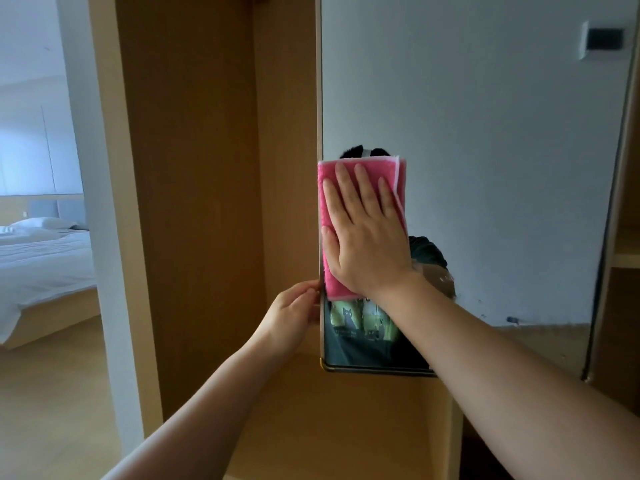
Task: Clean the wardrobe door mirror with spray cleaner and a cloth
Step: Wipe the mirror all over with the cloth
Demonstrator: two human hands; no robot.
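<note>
Pressing cloth (333,280) to mirror (485,168), right hand (367,233) lies flat, outstretched — left hand (292,313) pinches the mirror's edge.

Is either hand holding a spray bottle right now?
No, the right hand presses a pink cloth flat against the mirror with straight fingers, while the left hand grips the mirror's edge.

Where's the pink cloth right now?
In the head view, the pink cloth lies flat on the mirror at its left edge, under the right hand, above the left hand holding that edge.
</note>
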